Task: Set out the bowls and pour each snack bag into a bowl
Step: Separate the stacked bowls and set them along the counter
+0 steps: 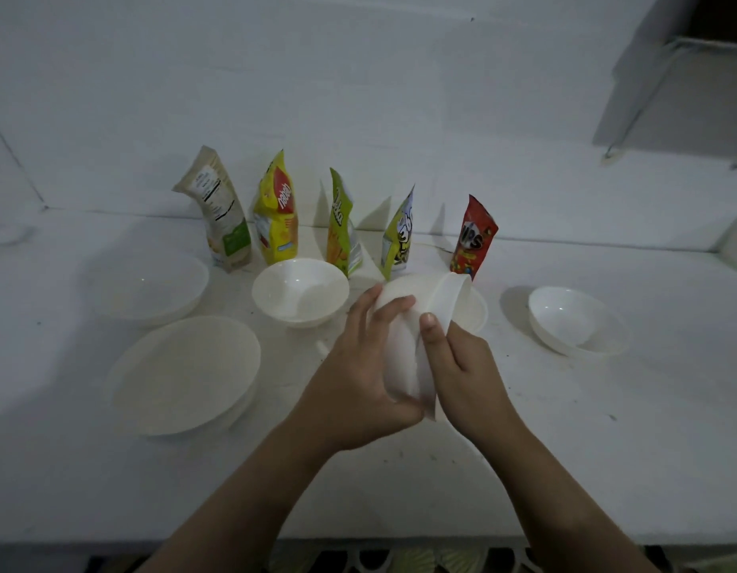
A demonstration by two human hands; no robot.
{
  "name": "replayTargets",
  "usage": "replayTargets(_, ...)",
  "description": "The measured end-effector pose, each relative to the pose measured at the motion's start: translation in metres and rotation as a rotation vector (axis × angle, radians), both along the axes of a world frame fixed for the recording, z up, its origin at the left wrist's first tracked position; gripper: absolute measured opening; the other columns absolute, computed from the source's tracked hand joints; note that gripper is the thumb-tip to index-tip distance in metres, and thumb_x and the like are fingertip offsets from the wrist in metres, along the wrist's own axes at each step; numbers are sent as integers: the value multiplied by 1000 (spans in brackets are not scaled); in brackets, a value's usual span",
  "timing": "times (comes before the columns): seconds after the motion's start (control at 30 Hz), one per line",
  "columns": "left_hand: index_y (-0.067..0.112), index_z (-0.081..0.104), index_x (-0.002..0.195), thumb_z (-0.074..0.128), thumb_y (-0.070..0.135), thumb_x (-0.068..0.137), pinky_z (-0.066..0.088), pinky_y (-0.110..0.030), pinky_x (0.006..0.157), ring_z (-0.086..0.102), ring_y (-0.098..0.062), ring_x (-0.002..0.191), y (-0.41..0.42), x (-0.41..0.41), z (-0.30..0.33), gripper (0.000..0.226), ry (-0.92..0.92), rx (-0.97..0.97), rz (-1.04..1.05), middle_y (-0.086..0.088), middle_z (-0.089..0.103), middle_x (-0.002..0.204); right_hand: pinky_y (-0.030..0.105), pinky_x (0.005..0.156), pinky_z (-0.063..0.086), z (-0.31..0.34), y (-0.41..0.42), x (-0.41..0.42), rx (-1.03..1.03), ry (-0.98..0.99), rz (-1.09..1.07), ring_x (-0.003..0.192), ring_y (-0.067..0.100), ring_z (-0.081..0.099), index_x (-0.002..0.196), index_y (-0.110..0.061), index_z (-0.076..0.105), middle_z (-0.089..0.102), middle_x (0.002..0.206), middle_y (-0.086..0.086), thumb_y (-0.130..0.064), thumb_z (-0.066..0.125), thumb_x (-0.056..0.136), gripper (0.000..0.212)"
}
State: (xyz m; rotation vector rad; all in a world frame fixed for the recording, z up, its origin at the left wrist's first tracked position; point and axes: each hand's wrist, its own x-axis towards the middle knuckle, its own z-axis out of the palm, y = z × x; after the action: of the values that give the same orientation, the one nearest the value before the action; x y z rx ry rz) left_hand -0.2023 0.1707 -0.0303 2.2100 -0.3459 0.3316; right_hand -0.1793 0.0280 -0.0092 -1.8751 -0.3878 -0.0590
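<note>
White counter (565, 448) bears 5 bags, 5 bowls.

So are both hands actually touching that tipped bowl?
Touching. The head view shows the left hand curled round the back of the tipped bowl, and the right hand with its thumb pressed on the rim.

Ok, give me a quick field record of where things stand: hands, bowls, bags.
left hand: grips the underside of the held bowls
right hand: pinches the rim
held bowls: white, nested, tilted on edge above the table
bowls set out: far-left bowl, centre bowl, right bowl, all upright and empty
near-left bowl: seems upside down
snack bags: beige, yellow, green, bee-print, red, standing at the back, none poured
</note>
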Motion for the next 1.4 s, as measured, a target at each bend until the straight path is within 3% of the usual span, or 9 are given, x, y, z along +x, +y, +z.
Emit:
replayTargets(0.1, 37, 28, 137, 67, 44, 56, 42, -29, 103, 29, -12, 136, -21, 4, -4, 90, -17, -48, 124, 10, 18, 151, 14, 79, 52, -3, -13, 1, 15, 35, 23, 96, 0, 63, 112, -30, 57, 67, 101, -13, -54, 34, 89, 41)
replayTargets(0.23, 39, 34, 128, 59, 27, 64, 40, -23, 92, 39, -7, 115, -20, 9, -23, 70, 158, -335, 314, 11, 32, 130, 15, 81, 47, 1, -37, 5, 9, 8, -44, 92, -11, 59, 105, -33, 56, 65, 97, -19, -54, 33, 90, 35)
replayTargets(0.43, 29, 40, 121, 45, 34, 95, 53, -48, 83, 53, -30, 107, -11, 9, -64, 27, 538, -811, 617, -7, 51, 121, 26, 76, 47, -5, -76, 14, -324, -100, -35, 84, 7, 59, 121, -18, 53, 63, 100, -6, -39, 38, 102, 32)
replayTargets(0.6, 20, 52, 126, 40, 34, 101, 46, -44, 92, 52, -29, 108, -7, 7, -73, 30, 455, -637, 700, -6, 55, 118, 19, 63, 43, -30, -119, 22, -654, -169, -68, 73, 7, 59, 124, -17, 55, 65, 88, -4, -29, 46, 102, 27)
replayTargets(0.73, 19, 61, 115, 47, 29, 98, 47, -48, 97, 57, -29, 108, 4, 8, -81, 24, 419, -670, 723, -7, 63, 117, 32, 83, 52, -49, -145, 21, -897, -108, -36, 99, 23, 67, 140, -26, 50, 71, 113, 3, -29, 48, 100, 40)
replayTargets(0.97, 27, 47, 135, 54, 26, 87, 45, -52, 101, 53, -24, 116, 3, 5, -81, 48, 368, -830, 651, 0, 55, 129, 33, 75, 54, -61, -151, 13, -954, -22, -2, 92, 21, 66, 125, -35, 61, 72, 102, -3, -28, 45, 98, 32)
replayTargets(1.07, 25, 41, 136, 55, 12, 85, 46, -42, 93, 50, -24, 115, 0, 5, -82, 54, 323, -837, 625, -1, 52, 127, 34, 72, 54, -60, -149, 15, -967, 9, 13, 83, 19, 64, 113, -30, 66, 72, 92, -3, -24, 45, 95, 28)
replayTargets(1.17, 30, 45, 128, 50, 10, 87, 41, -34, 84, 51, -21, 112, -1, 3, -83, 46, 286, -795, 624, 0, 53, 125, 35, 77, 55, -59, -146, 14, -941, 44, 19, 88, 19, 66, 118, -30, 65, 74, 96, -2, -25, 45, 94, 31)
replayTargets(1.4, 29, 48, 130, 43, 13, 98, 42, -35, 90, 51, -20, 113, 6, 6, -83, 36, 285, -752, 636, 2, 54, 124, 32, 75, 55, -62, -144, 11, -896, 40, 8, 84, 14, 66, 122, -34, 63, 73, 91, -9, -24, 46, 94, 34)
